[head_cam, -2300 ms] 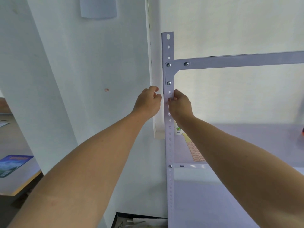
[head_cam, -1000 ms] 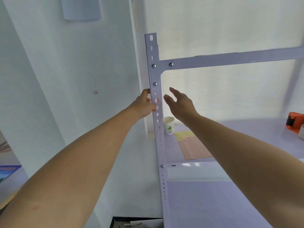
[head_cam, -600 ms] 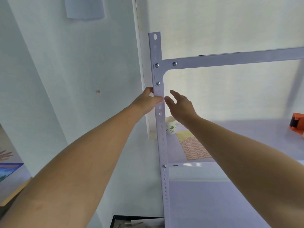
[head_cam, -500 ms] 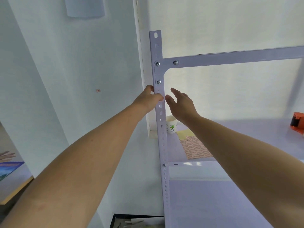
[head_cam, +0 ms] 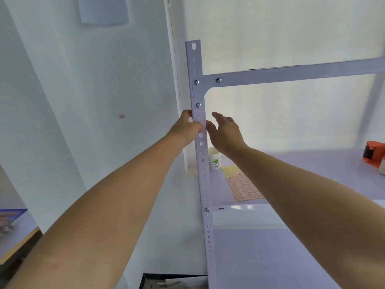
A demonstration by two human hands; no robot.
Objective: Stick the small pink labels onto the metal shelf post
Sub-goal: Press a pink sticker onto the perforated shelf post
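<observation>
Two bare hands meet at the metal shelf post (head_cam: 201, 155), just below the lowest bolt of its corner bracket. The left hand (head_cam: 186, 130) is wrapped around the post from its left side, the grip closed on the metal with the thumb pressed across the front face. The right hand (head_cam: 226, 133) sits just right of the post, its grip open and empty, fingers (head_cam: 216, 116) spread, with only the thumb tip near the post's right edge. Whether a pink label lies under the left thumb cannot be told. Right of the post and lower, the sheet of pink labels (head_cam: 244, 188) lies flat on the shelf (head_cam: 312, 163), partly behind the right forearm. A paper cup (head_cam: 215, 161) stands just beside the post, beyond the sheet. Far right of the post, an orange tape dispenser (head_cam: 374, 152) rests on the same shelf.
</observation>
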